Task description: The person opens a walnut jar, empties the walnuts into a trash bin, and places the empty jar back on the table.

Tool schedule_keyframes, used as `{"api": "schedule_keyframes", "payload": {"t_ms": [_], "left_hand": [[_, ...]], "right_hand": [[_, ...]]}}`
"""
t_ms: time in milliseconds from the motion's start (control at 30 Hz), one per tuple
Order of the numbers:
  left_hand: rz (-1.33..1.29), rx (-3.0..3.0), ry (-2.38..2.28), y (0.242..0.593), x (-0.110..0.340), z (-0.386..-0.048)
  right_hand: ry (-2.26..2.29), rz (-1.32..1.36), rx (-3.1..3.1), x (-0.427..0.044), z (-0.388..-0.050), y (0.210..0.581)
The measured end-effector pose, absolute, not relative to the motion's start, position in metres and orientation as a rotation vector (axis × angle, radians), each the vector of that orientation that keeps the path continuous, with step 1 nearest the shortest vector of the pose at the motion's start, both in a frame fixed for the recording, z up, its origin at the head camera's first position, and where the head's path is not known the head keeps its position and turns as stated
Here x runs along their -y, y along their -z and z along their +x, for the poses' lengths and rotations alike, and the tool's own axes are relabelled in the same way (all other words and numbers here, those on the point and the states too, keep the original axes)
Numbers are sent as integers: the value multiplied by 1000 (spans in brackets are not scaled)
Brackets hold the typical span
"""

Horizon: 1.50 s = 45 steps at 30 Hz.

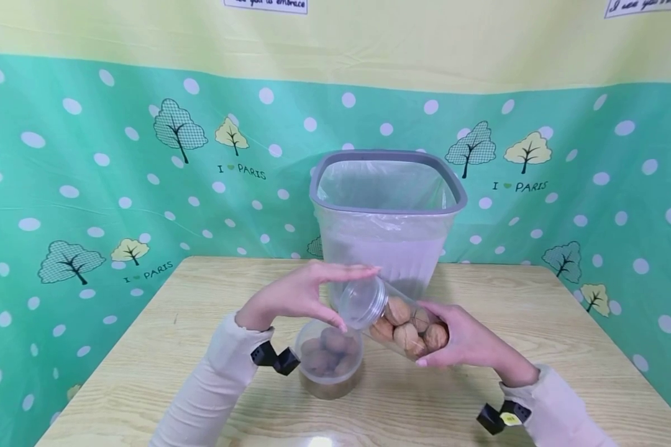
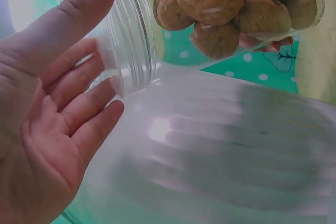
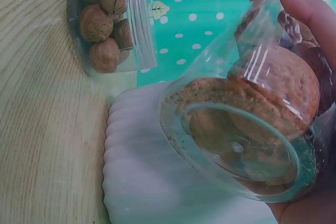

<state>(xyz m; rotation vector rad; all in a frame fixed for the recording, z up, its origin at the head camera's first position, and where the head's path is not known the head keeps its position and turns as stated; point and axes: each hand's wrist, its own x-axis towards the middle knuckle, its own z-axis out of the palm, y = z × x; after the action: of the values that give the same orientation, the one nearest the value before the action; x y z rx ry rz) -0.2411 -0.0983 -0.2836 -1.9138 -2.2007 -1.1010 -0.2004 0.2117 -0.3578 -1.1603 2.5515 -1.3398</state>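
A clear plastic jar (image 1: 398, 347) of walnuts (image 1: 407, 338) is held tilted above the table, its lidded end toward the upper left. My right hand (image 1: 461, 335) grips the jar near its base, thumb and fingers on opposite sides. Around the clear lid (image 1: 360, 304), my left hand (image 1: 296, 295) holds on with the thumb on one side and the fingers on the other. In the left wrist view, the fingertips (image 2: 107, 111) lie at the lid's edge. A second clear jar (image 1: 331, 388), also with walnuts inside, stands upright below my left hand.
Behind the hands stands a pale bin (image 1: 383, 248) with a grey rim and a clear bag lining it. The wooden table (image 1: 212, 292) meets a green and yellow patterned cloth (image 1: 117, 155) at the back and sides.
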Motion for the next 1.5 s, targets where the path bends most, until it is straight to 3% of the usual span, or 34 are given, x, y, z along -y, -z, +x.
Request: {"api": "schedule_keyframes", "payload": {"t_ms": [367, 1500], "left_hand": [[-1598, 2372, 1107, 285, 97, -235], [-1351, 2441, 1255, 288, 108, -234]], "right_hand": [[1340, -1115, -2634, -209, -200, 358], [1356, -1058, -2664, -215, -201, 358]]}}
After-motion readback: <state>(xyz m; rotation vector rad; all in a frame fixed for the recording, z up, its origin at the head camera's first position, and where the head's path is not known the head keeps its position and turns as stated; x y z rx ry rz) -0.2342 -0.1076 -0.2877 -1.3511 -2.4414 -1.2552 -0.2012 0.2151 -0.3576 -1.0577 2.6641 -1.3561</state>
